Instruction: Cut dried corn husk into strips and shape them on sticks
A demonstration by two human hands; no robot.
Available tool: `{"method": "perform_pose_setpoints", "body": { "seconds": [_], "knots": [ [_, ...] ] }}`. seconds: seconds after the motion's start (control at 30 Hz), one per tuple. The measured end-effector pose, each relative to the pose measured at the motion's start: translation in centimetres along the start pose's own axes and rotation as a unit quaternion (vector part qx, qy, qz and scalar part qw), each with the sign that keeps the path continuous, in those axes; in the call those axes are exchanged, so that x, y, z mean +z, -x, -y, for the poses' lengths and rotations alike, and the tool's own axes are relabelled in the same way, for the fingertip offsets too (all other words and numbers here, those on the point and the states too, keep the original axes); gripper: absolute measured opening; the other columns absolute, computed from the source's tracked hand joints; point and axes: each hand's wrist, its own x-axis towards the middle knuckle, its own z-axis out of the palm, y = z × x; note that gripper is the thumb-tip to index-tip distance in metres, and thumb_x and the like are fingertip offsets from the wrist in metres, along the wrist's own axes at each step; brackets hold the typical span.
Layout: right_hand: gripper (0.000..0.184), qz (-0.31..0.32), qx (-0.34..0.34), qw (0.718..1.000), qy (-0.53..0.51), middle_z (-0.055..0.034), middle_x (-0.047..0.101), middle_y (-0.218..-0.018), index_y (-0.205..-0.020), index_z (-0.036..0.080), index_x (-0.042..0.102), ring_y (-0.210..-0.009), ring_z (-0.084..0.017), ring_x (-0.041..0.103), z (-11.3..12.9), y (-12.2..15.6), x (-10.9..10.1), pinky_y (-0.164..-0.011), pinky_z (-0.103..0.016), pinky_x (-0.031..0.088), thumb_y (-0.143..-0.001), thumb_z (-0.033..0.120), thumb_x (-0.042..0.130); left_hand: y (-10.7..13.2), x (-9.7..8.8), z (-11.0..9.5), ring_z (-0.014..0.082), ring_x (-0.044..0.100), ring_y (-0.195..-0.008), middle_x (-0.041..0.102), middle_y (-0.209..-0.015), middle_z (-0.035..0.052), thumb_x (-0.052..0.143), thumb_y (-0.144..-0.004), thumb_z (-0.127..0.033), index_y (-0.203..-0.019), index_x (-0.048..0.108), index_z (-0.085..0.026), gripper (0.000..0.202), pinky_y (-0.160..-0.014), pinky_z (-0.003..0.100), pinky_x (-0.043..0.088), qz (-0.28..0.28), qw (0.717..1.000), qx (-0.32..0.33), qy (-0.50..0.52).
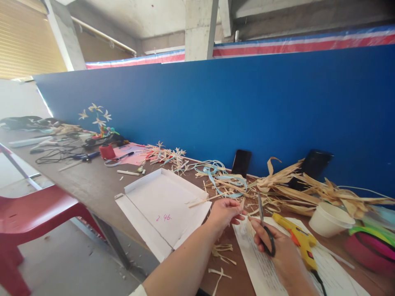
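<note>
My right hand (279, 244) is closed round a pair of scissors (270, 239) with dark handles, the blades pointing up and away from me. Close beside it, my left hand (225, 211) pinches a small pale strip of dried husk (242, 203) between its fingertips. The fingertips of both hands nearly meet over the edge of a printed paper sheet (259, 263). Thin husk scraps (222, 248) lie on the table below my left hand. A white box lid (166, 197) with pink handwriting lies left of my left hand.
Right of my right hand lies a yellow glue gun (298, 238), near a white cup (331, 220) and a pink roll (370, 248). Dried husks (286, 185), blue ribbon (216, 174) and a phone (241, 162) line the blue partition (262, 102). A red chair (40, 209) stands left.
</note>
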Motion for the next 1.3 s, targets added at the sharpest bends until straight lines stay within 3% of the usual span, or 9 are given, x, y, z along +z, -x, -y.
{"method": "perform_pose_setpoints", "body": {
  "seconds": [0.33,0.47,0.57,0.83,1.03,1.3],
  "knots": [
    [0.042,0.02,0.012,1.0,0.009,0.0019,0.059,-0.054,-0.095,0.022,0.069,-0.048,-0.014,0.048,0.3,0.2,0.1,-0.045,-0.026,0.032,-0.066,0.051,0.068,-0.3,-0.3,0.0,0.015,0.064,-0.072,0.067,-0.083,0.009,0.069,-0.064,-0.027,-0.078,0.049,-0.014,0.028,-0.062,0.023,0.047,-0.008,0.995,-0.011,0.096],
    [0.045,0.032,0.013,0.999,0.012,0.0016,0.059,-0.054,-0.099,0.02,0.069,-0.047,-0.013,0.047,0.3,0.2,0.3,-0.047,-0.026,0.034,-0.066,0.052,0.067,-0.4,-0.5,0.2,0.0047,0.052,-0.057,0.059,-0.069,0.0004,0.072,-0.06,-0.024,-0.072,0.054,-0.012,0.024,-0.055,0.016,0.039,-0.03,0.993,0.029,0.113],
    [0.046,0.031,0.014,0.999,0.013,0.0013,0.059,-0.053,-0.099,0.019,0.069,-0.046,-0.012,0.048,0.4,0.4,0.4,-0.046,-0.025,0.035,-0.066,0.051,0.067,-0.4,-0.6,0.3,0.0022,0.043,-0.049,0.05,-0.059,-0.0039,0.073,-0.059,-0.023,-0.071,0.055,-0.012,0.024,-0.048,0.015,0.033,-0.02,0.99,0.033,0.137],
    [0.047,0.075,0.002,0.997,0.003,-0.0002,0.061,-0.054,-0.1,0.017,0.07,-0.047,-0.012,0.049,0.1,0.2,0.5,-0.049,-0.026,0.038,-0.068,0.051,0.066,-0.5,-0.6,0.4,0.0066,0.055,-0.059,0.063,-0.076,0.0058,0.069,-0.064,-0.018,-0.074,0.053,-0.012,0.02,-0.055,0.017,0.045,-0.001,0.982,0.02,0.189],
    [0.054,0.112,-0.016,0.993,0.046,-0.0003,0.061,-0.059,-0.112,0.014,0.064,-0.051,-0.012,0.049,-0.6,0.0,0.8,-0.051,-0.026,0.035,-0.074,0.052,0.06,-0.5,-0.7,0.5,0.0069,0.057,-0.06,0.065,-0.08,0.0083,0.069,-0.067,-0.018,-0.075,0.057,-0.01,0.018,-0.058,0.017,0.049,0.035,0.977,0.014,0.212],
    [0.055,0.113,-0.019,0.992,0.053,-0.0001,0.059,-0.055,-0.111,0.012,0.065,-0.046,-0.011,0.046,-0.5,0.2,0.9,-0.048,-0.026,0.033,-0.072,0.051,0.061,-0.5,-0.8,0.8,0.0059,0.057,-0.062,0.065,-0.085,0.0082,0.072,-0.068,-0.024,-0.079,0.061,-0.009,0.021,-0.056,0.015,0.048,0.054,0.976,0.004,0.211]
  ]
}}
